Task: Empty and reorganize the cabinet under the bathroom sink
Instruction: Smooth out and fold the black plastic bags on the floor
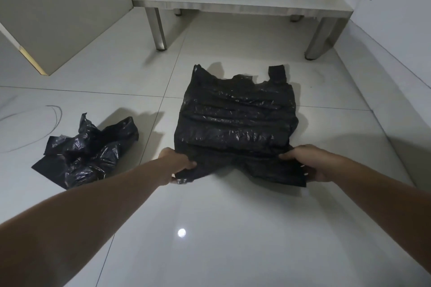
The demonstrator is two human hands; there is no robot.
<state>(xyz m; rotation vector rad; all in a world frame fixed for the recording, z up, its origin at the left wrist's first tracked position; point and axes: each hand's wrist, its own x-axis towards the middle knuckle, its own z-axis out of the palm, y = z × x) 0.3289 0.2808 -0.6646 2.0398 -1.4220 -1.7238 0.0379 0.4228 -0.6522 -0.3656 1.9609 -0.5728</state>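
Both hands, left hand (178, 163) and right hand (305, 163), pinch the near corners of the flat black bag (235, 121) mid-floor, before the cabinet (242, 3). Thin plastic: a quick lift could undo its folds.

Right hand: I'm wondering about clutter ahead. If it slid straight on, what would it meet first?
The right hand points up-left across the flattened black bag it grips, so probably only that bag; depth is unclear.
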